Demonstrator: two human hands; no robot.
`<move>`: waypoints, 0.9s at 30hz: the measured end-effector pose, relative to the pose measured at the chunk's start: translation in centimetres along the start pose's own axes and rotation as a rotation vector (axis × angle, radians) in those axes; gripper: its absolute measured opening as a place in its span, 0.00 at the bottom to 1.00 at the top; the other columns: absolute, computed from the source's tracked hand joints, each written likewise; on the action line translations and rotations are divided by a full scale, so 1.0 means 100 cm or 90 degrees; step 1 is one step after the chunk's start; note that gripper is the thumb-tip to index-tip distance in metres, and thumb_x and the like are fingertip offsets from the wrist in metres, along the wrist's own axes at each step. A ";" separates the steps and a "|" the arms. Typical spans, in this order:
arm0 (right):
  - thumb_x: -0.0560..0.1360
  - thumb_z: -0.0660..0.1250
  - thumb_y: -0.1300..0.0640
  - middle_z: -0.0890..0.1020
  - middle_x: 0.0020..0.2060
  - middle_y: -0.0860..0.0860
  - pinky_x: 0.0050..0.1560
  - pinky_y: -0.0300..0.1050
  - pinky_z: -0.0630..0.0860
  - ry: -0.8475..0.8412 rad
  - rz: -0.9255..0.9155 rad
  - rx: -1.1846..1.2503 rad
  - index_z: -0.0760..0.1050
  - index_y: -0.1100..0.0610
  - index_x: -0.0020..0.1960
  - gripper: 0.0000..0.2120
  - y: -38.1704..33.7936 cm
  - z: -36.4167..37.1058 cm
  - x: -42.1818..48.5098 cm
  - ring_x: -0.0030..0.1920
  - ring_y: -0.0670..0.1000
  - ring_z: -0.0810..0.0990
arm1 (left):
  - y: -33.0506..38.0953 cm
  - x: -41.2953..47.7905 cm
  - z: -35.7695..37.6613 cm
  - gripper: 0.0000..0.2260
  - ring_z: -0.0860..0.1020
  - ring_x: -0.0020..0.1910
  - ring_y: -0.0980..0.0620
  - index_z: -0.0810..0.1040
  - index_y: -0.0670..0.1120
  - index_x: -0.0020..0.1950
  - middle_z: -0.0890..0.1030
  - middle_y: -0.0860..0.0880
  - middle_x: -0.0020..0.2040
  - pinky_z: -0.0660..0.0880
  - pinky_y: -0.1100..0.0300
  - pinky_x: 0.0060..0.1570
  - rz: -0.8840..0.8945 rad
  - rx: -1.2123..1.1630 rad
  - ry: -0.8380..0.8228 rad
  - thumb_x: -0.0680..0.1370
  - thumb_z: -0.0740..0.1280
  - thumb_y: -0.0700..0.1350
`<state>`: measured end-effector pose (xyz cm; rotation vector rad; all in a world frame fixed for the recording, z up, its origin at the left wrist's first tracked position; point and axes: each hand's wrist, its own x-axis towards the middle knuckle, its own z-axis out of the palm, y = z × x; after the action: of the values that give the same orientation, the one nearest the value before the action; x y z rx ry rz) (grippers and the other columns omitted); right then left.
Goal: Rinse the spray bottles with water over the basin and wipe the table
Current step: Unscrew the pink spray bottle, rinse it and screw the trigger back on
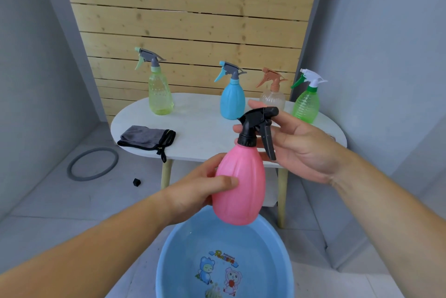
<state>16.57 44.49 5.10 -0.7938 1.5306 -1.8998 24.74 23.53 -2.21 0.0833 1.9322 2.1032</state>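
Observation:
A pink spray bottle (241,184) with a black trigger head (258,126) is upright above the blue basin (169,256), which holds water. My left hand (200,189) grips the bottle's body from the left. My right hand (299,143) is cupped around the black head, fingers spread behind it. On the white oval table (193,133) stand a yellow-green bottle (159,94), a light blue bottle (232,102), a clear bottle with an orange head (272,94) and a green bottle with a white head (306,104). A folded grey cloth (144,138) lies at the table's left front.
The table stands against a wooden slat wall (188,20), with grey walls on both sides. On the floor to the left lie a grey ring (93,164) and a small black cap (136,182). The basin sits on the floor in front of the table.

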 end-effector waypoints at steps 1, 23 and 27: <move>0.72 0.69 0.56 0.79 0.63 0.63 0.69 0.64 0.68 -0.004 -0.012 0.003 0.69 0.50 0.73 0.30 0.000 -0.001 0.000 0.67 0.63 0.75 | 0.002 0.000 0.000 0.35 0.81 0.64 0.46 0.73 0.55 0.72 0.82 0.47 0.65 0.80 0.51 0.59 -0.005 -0.001 -0.019 0.65 0.75 0.53; 0.72 0.75 0.59 0.87 0.39 0.52 0.48 0.49 0.78 0.349 -0.162 -0.176 0.77 0.46 0.57 0.16 -0.003 0.019 0.086 0.42 0.49 0.84 | 0.017 0.054 -0.018 0.42 0.80 0.56 0.58 0.65 0.56 0.69 0.77 0.52 0.62 0.82 0.61 0.48 0.123 0.203 0.221 0.63 0.85 0.48; 0.73 0.71 0.43 0.85 0.51 0.43 0.56 0.45 0.76 0.354 -0.092 -0.289 0.60 0.44 0.73 0.33 0.014 0.006 0.118 0.53 0.44 0.82 | 0.028 0.077 -0.055 0.39 0.83 0.55 0.54 0.70 0.55 0.69 0.81 0.49 0.60 0.83 0.60 0.50 0.133 0.152 0.257 0.62 0.83 0.48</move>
<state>9.33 35.10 4.98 -0.5919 2.3585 -2.0087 15.66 19.94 -1.13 -0.1039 2.5045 2.1341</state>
